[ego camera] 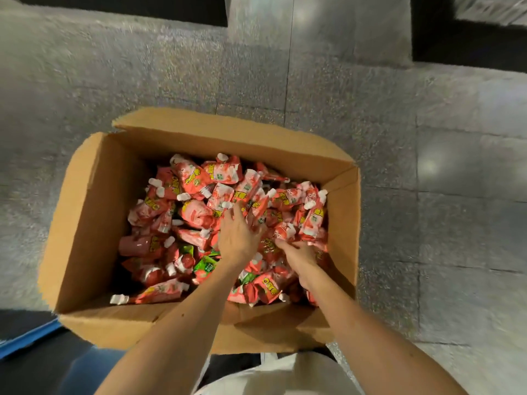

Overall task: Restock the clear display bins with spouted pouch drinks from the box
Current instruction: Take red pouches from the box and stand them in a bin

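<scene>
An open cardboard box [94, 212] stands on the floor below me, filled with several red and pink spouted pouch drinks [196, 178] with white caps; a few green pouches [204, 265] lie among them. Both my hands reach into the pile. My left hand [238, 236] lies on the pouches in the middle, fingers spread forward. My right hand [299, 253] is just to its right, its fingers dug in among the pouches. Whether either hand grips a pouch is hidden. No display bins are in view.
Grey speckled floor tiles [427, 195] surround the box. A dark shelf base [467, 44] stands at the top right and another dark base at the top left. A blue edge [25, 342] shows at the bottom left.
</scene>
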A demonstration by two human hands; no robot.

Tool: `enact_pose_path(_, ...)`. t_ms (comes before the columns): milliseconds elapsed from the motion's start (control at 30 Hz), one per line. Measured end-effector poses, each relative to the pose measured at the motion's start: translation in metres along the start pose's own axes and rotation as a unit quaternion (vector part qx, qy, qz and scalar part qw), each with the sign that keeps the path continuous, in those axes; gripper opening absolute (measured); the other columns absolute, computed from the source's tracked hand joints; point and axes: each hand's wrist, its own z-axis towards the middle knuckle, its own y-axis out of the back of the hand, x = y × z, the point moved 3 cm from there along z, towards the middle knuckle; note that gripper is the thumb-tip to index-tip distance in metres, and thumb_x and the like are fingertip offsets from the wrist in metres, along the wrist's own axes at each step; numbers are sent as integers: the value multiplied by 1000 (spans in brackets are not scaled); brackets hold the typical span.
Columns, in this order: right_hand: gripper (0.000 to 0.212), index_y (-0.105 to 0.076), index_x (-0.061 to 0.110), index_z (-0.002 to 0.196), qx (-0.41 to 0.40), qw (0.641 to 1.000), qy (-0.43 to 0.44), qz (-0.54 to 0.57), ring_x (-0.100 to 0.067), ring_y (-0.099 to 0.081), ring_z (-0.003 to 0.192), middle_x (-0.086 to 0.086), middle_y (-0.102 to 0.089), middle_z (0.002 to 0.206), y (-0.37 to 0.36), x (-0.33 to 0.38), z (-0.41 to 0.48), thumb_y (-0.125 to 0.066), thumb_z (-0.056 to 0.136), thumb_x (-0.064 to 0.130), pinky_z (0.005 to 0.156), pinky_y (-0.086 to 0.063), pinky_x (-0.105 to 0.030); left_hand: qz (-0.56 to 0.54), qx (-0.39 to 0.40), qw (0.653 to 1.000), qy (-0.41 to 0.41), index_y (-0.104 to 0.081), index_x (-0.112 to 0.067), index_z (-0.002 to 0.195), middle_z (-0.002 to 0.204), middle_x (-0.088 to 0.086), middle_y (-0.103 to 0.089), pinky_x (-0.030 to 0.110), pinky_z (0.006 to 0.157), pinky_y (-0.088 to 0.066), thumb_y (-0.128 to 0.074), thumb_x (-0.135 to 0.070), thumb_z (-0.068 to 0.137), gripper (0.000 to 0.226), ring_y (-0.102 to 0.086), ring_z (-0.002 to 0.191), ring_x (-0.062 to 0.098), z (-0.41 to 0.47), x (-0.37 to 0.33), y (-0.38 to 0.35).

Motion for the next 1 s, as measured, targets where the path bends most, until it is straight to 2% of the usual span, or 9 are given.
enact_pose_path(100, 117, -31, 15, 151, -2, 998, -45, 39, -28, -45, 134, -5, -44, 149, -6, 8, 7, -79, 60, 71, 109, -40, -45, 60, 9, 998, 23, -11, -16, 153, 144, 17, -42, 44, 104, -43, -71, -57, 82, 101, -44, 131, 36, 10, -2, -6)
enact_pose_path(200, 130, -36, 17, 147, 6, 995, -74, 71, -27, -50, 130, -5, -50, 145, -17, 15, 20, -78, 43, 80, 103, -43, -44, 145, 38, 989, 19, 8, -21, 155, 140, 17, -45, 47, 98, -48, -69, -64, 79, 116, -51, 125, 37, 14, -2, -15)
enact_pose_path(267, 123, -46, 15, 139, -8, 994, -77, 77, -26, -56, 122, -5, -58, 136, -21, 20, 25, -79, 41, 81, 95, -45, -41, 150, 26, 988, 14, 10, -23, 154, 131, 14, -54, 47, 86, -54, -65, -58, 86, 107, -61, 110, 34, 16, -1, -16)
enact_pose_path(400, 74, -52, 6, 130, -59, 995, -55, 52, -26, -61, 92, -7, -64, 114, -14, 23, 24, -79, 77, 50, 73, -48, -31, 165, -13, 986, -11, -6, -17, 154, 99, 7, -65, 37, 65, -51, -61, -29, 94, 82, -60, 82, 26, 12, -3, -4)
enact_pose_path(500, 64, -47, 2, 136, -76, 996, -29, 32, -32, -58, 109, -13, -58, 128, -10, 26, 20, -75, 86, 31, 85, -48, -34, 150, -25, 988, -31, -15, -13, 155, 100, 6, -65, 37, 68, -49, -65, -17, 90, 82, -57, 92, 27, 7, -1, 4)
enact_pose_path(667, 68, -33, 3, 146, -70, 997, 24, 12, -32, -47, 131, -16, -43, 148, -12, 29, 1, -69, 91, 18, 97, -43, -34, 52, -30, 998, -17, -36, -12, 145, 103, 6, -68, 41, 69, -53, -63, -35, 93, 63, -64, 91, 29, -2, 13, 20)
enact_pose_path(733, 75, -29, 7, 148, -62, 997, 44, 23, -32, -43, 135, -14, -38, 151, -11, 27, -8, -71, 89, 21, 104, -40, -37, -50, 18, 999, 13, -50, -13, 132, 96, 5, -71, 40, 70, -56, -65, -35, 91, 50, -67, 86, 29, -9, 21, 27)
enact_pose_path(900, 80, -22, 12, 151, -36, 994, 95, 47, -30, -37, 139, -11, -33, 155, -5, 33, -41, -71, 89, 27, 104, -36, -37, -330, 200, 917, 99, -68, -6, 108, 75, -4, -64, 28, 75, -46, -73, -26, 89, 28, -60, 74, 15, -36, 38, 53)
enact_pose_path(1000, 85, -19, 17, 153, -6, 990, 126, 62, -27, -36, 139, -8, -32, 154, -6, 43, -68, -72, 88, 30, 109, -35, -39, -395, 261, 877, 78, -69, -24, 111, 97, 4, -65, 37, 81, -40, -75, -32, 87, 25, -58, 92, 22, -53, 45, 72)
